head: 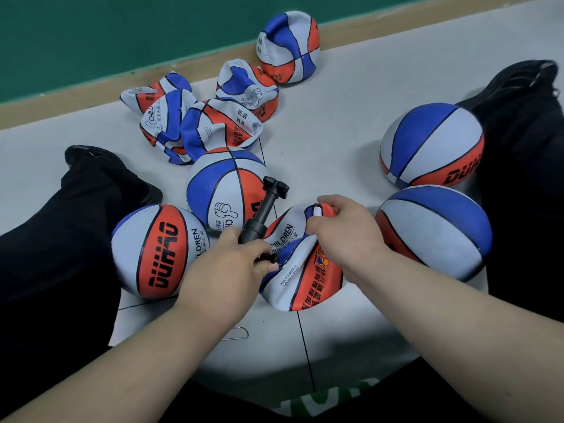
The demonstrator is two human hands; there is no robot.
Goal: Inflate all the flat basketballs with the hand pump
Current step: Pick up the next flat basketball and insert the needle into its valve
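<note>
A flat red, white and blue basketball (305,270) lies crumpled on the floor between my legs. My right hand (341,227) grips its folded top edge. My left hand (235,264) grips the lower barrel of the black hand pump (262,212), whose T-handle points up and away; the pump's tip sits against the flat ball under my fingers. Several round, inflated balls lie around: one at the left (158,250), one behind the pump (222,187), two at the right (432,145) (433,230). Several flat balls (195,123) are heaped farther back.
My legs in black trousers and shoes (91,190) (525,117) lie spread on the grey floor (335,117), flanking the balls. A partly collapsed ball (288,45) sits by the tan strip and green surface at the back. A metal paper clip (241,334) lies near my left forearm.
</note>
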